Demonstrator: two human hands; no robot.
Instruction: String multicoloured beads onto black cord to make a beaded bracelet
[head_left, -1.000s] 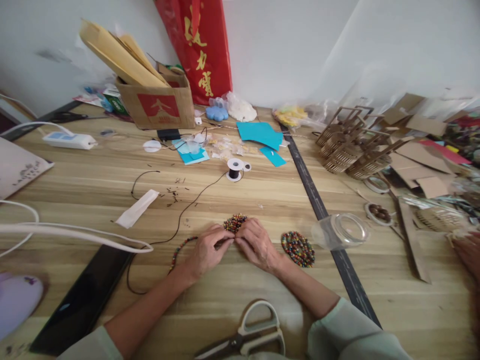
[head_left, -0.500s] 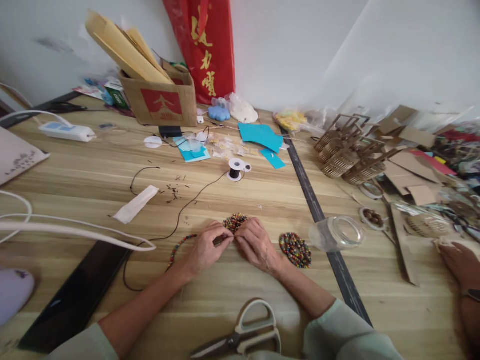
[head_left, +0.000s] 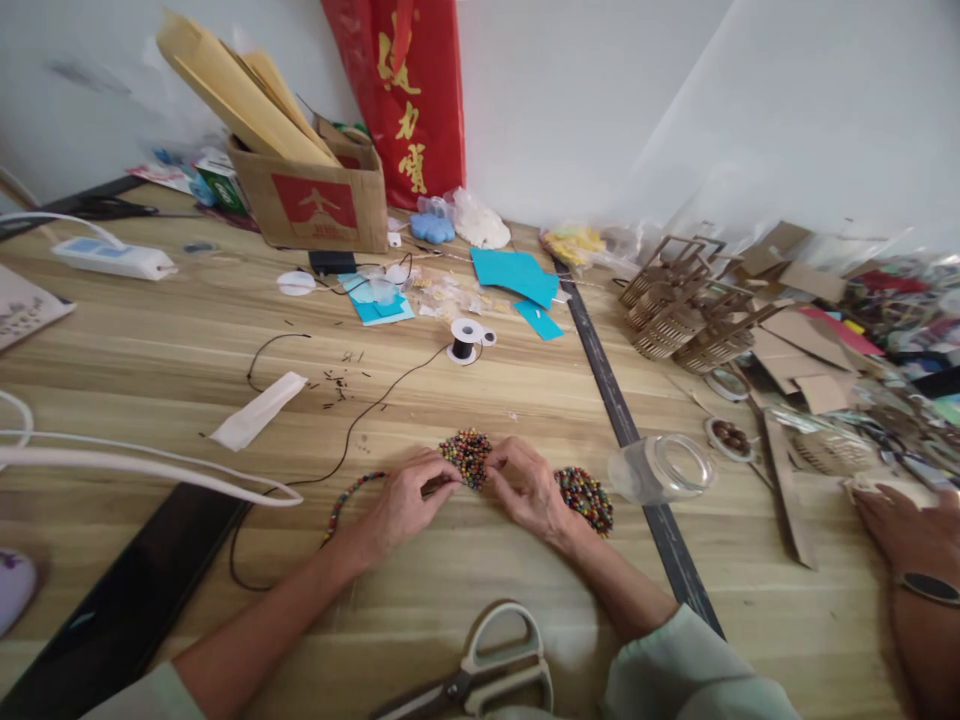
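Note:
My left hand (head_left: 411, 497) is closed in a pinch at the left edge of a loose pile of small multicoloured beads (head_left: 466, 456). From under it a strand of threaded beads (head_left: 351, 497) curves off to the left, joined to a thin black cord (head_left: 347, 452). The cord's tip between thumb and forefinger is too small to see clearly. My right hand (head_left: 531, 492) reaches the pile's right edge with thumb and forefinger drawn together; whatever they hold is hidden. Just right of that wrist lies a coil of strung beads (head_left: 585, 500), partly covered.
Scissors (head_left: 480, 675) lie near the front edge. A cord spool (head_left: 463, 342) stands beyond the pile. To the right are a clear jar (head_left: 660, 470), small woven baskets (head_left: 667, 325) and another person's hand (head_left: 900, 525). A white cable (head_left: 150, 467) crosses the left side.
My right hand has moved away from my left fingertips to the right edge of the bead pile, uncovering more of it. My left hand keeps its pinch. The view has shifted slightly.

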